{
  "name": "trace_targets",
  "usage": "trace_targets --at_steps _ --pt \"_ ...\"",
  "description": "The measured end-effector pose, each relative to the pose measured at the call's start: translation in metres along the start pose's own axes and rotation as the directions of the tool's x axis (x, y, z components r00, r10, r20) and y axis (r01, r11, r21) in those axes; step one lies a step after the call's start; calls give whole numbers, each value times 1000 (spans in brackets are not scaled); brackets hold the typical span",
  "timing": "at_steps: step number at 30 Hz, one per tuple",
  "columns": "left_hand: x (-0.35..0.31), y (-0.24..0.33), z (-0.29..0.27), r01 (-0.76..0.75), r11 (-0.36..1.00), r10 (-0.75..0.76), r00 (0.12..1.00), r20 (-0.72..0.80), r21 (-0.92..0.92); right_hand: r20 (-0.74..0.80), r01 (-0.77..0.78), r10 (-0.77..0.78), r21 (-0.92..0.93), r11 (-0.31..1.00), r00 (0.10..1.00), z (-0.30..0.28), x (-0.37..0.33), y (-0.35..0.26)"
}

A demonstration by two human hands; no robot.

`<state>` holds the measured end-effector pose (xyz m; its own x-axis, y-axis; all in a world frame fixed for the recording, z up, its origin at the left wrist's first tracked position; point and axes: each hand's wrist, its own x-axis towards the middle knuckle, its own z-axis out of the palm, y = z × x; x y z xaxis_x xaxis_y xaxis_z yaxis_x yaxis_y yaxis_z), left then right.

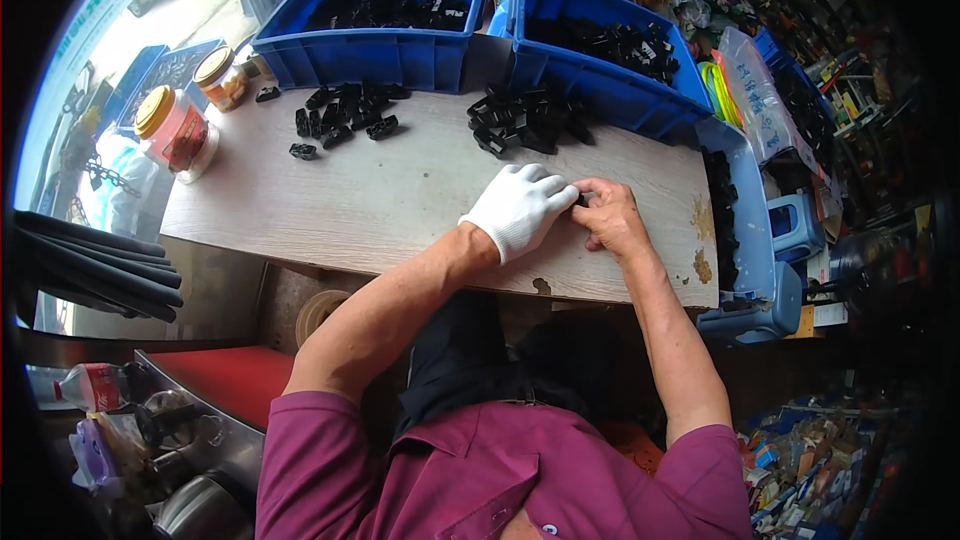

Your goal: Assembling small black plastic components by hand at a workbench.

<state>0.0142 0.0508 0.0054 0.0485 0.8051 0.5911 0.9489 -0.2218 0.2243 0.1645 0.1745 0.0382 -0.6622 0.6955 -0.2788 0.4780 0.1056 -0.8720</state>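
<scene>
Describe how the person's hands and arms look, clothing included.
The left hand wears a white, close-fitting glove that ends at the wrist; the right hand wears none. Both forearms are bare below short magenta sleeves.

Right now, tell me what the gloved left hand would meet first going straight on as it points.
Most likely the bare right hand, or the small dark piece between the hands; whether the left hand touches either is unclear.

Bins behind part piles, jars left
</scene>
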Motion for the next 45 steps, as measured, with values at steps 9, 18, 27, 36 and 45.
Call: trace_targets --at_steps 9,18,27,36,45 --pt "-57 -89 -80 513 695 -367 856 -365 504 -181 15 79 466 884 980 -30 -21 19" --pt "-84 -103 -74 421 749 -403 902 -153 511 -766 289 497 625 726 409 -154 -26 85" --pt "-62 -63 -63 376 847 -344 926 -152 376 -447 59 204 508 859 871 -84 -4 47" --pt "-55 -58 -60 375 882 -336 925 -178 286 -321 -10 64 164 986 945 -22 62 2" --pt "-55 -60 -60 360 904 -321 928 -190 231 -386 -1 -29 -77 997 922 0 87 -23"
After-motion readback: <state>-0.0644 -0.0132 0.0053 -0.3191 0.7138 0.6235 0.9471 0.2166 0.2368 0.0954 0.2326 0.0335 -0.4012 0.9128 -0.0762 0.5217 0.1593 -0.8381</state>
